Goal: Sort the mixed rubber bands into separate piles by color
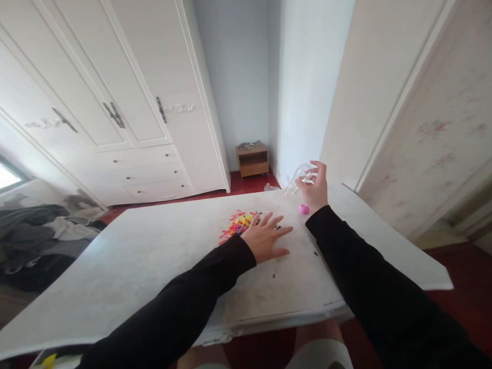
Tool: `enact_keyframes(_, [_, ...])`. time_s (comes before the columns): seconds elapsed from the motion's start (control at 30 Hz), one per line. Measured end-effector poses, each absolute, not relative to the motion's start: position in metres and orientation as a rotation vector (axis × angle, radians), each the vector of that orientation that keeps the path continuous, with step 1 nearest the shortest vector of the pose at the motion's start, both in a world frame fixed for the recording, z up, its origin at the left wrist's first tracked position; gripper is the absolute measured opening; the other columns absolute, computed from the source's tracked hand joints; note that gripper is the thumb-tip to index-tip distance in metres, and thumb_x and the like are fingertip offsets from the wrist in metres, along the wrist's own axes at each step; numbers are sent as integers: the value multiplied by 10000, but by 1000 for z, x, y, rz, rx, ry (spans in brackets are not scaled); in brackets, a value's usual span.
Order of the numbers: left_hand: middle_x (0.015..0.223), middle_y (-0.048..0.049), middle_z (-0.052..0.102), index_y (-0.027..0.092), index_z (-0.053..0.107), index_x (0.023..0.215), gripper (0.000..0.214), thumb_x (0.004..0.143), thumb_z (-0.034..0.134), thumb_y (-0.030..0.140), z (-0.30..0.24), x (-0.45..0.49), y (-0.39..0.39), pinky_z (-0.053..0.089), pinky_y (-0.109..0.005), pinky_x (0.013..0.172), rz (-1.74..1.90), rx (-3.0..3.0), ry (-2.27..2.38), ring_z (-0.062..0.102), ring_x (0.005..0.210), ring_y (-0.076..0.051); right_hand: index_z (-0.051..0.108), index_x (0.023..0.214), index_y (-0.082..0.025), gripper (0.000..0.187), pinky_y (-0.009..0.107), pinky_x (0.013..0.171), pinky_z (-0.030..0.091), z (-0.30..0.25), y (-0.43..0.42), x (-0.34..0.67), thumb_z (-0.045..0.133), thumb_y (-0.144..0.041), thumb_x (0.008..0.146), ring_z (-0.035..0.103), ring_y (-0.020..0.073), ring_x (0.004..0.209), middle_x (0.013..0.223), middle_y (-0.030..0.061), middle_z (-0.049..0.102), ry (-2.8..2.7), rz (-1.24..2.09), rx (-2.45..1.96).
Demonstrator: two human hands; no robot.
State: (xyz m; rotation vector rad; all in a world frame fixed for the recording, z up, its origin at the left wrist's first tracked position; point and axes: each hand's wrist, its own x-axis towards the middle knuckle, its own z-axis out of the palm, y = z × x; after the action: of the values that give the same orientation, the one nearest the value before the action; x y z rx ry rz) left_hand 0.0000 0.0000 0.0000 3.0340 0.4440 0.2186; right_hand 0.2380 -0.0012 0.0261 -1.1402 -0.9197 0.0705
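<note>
My left hand (pixel 267 239) lies palm down with its fingers spread, over the right side of a pile of small colourful plastic pieces (pixel 238 223). The pieces are mostly red, yellow and pink, too small to name; part of the pile is hidden under the hand. Farther right, my right hand (pixel 316 188) has its fingers curled round a clear plastic bottle (pixel 295 181), which is tilted near the far edge of the table. A round pink object (pixel 304 209), perhaps a cap, sits on the table just below that hand.
The white table (pixel 160 263) has a few dark specks near its front edge. Beyond it stand a white wardrobe (pixel 146 91) and a small wooden nightstand (pixel 253 160). Clothes (pixel 42 245) are heaped at the left. Something clear (pixel 271 187) shows at the far edge.
</note>
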Motion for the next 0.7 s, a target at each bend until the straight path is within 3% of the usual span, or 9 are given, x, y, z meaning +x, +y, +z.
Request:
enact_keyframes(0.1, [1671,-75,422,360,445,1582,532,1064,436,478,-14,13,-3,297,-718,1198,112,3081,503,359,1547,-376,578,1179,-278,686,256,720,571,24,3,249,798,-137,545,630,116,780,953,-60,551,-768,172,-1094])
enact_keyframes(0.23, [1655,-33,454,348,419,1598,511,1104,294,392,-23,8,7,330,-622,1221,93,3122,607,431,1509,-305,587,948,-260,436,210,627,580,20,11,269,862,-240,610,640,107,708,810,-73,597,-482,467,-997])
enact_keyframes(0.37, [1586,-54,538,304,509,1542,489,1098,319,383,-22,-14,15,383,-519,1193,189,3157,662,498,1446,-288,533,829,-238,332,142,495,533,14,12,292,837,-302,711,633,91,650,768,-44,607,-324,583,-974])
enact_keyframes(0.5, [1482,-83,614,266,583,1466,440,1058,424,320,-20,-38,20,395,-492,1177,272,3138,650,545,1379,-282,526,835,-236,254,138,508,572,8,13,309,773,-273,787,657,91,684,818,-23,593,-241,635,-965])
enact_keyframes(0.7, [1335,-104,673,234,681,1294,352,1008,481,278,-15,-72,29,426,-500,1146,397,2994,726,587,1268,-299,445,876,-266,339,178,492,567,-3,20,321,702,-486,861,638,104,656,802,-40,522,-255,547,-1063])
